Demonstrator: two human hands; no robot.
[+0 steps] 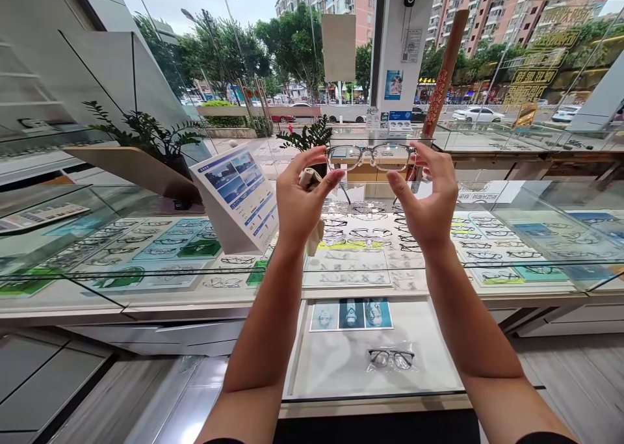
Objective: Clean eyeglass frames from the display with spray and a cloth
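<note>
A pair of eyeglasses point(369, 153) with clear lenses is held up level in front of me, above the glass display case. My left hand point(305, 194) grips its left end with the fingers and also has a beige cloth point(312, 237) tucked in the palm, hanging down. At the right end of the frame, the fingers of my right hand point(431, 197) are closed on it, thumb below. The temples point down and partly show between my hands. Below, in an open drawer point(336, 372), another pair of glasses point(390, 359) lies in a clear plastic bag.
Rows of spectacles lie inside the glass display case point(414, 281). A folded printed sign point(238, 197) stands on it to the left, near a potted plant point(156, 135). Photo cards point(351, 314) lie at the drawer's back. Behind are large windows onto a street.
</note>
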